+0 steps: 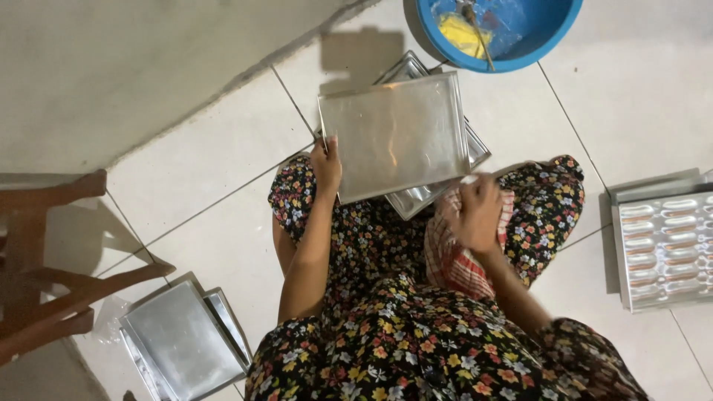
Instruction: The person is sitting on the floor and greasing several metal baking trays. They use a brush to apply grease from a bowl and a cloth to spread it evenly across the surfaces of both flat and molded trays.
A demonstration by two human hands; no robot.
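I sit on a tiled floor in a flowered dress. My left hand [325, 165] grips the left edge of a flat rectangular metal tray [394, 135], held up over my knees. My right hand [475, 212] is closed on a red and white checked cloth [451, 256] at the tray's lower right corner; the hand is slightly blurred. Under the held tray lies another metal tray [438, 191] on the floor, mostly hidden.
A blue basin [546, 37] with yellow paste and a utensil stands ahead. A metal mould tray with oblong hollows [665, 249] lies at right. Stacked flat trays [186, 341] lie at lower left beside a wooden chair leg [52, 297]. A wall [134, 67] runs at upper left.
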